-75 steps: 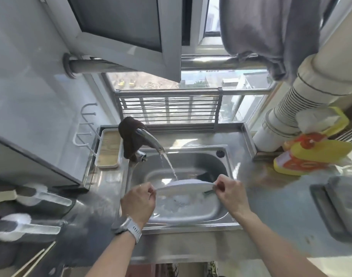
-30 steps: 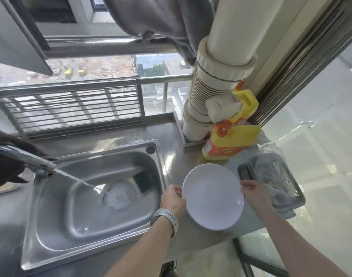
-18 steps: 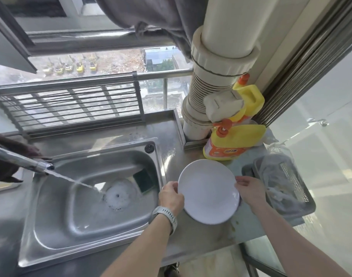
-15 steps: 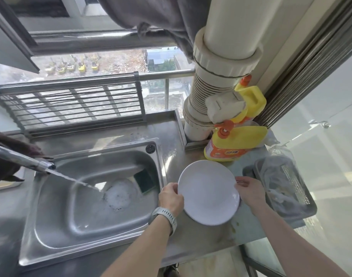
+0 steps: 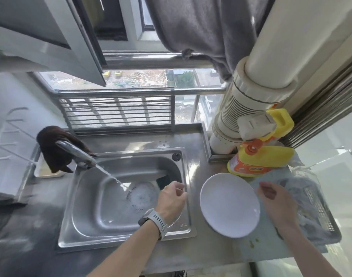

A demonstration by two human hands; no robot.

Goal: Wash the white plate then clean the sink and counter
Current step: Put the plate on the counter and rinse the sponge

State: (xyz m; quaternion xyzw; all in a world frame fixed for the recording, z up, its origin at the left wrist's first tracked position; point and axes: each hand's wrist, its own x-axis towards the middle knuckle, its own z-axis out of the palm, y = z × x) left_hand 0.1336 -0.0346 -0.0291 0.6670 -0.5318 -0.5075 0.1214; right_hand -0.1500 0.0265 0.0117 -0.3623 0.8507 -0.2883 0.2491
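The white plate (image 5: 230, 204) lay face up on the steel counter (image 5: 211, 254), just right of the sink (image 5: 123, 196) rim, with neither hand on it. The left hand (image 5: 172, 198) hovered over the sink's right edge, at about nine o'clock from the plate and apart from it, its fingers loosely curled and holding nothing. The right hand (image 5: 275, 200) hung at about three o'clock from the plate, close beside its rim, fingers relaxed and likewise empty; whether a fingertip brushed the rim could not be told.

With the plate apparently set aside, the likely next step was the sink — and the relation that mattered was the dark sponge (image 5: 164, 180) lying in the basin by the right wall. It sat at roughly eleven o'clock from the left hand, just beyond the knuckles and partly hidden by them, so the left hand was plainly the nearer; the right would have had to cross over the plate. The sponge's long axis could not be judged from the part showing.

The faucet (image 5: 75, 154) stood at ten o'clock from the left hand, its stream falling slantwise toward the foamy drain (image 5: 142, 195), between the spout and that hand. A yellow detergent bottle (image 5: 259, 158) rested at twelve o'clock from the plate, near its far rim.
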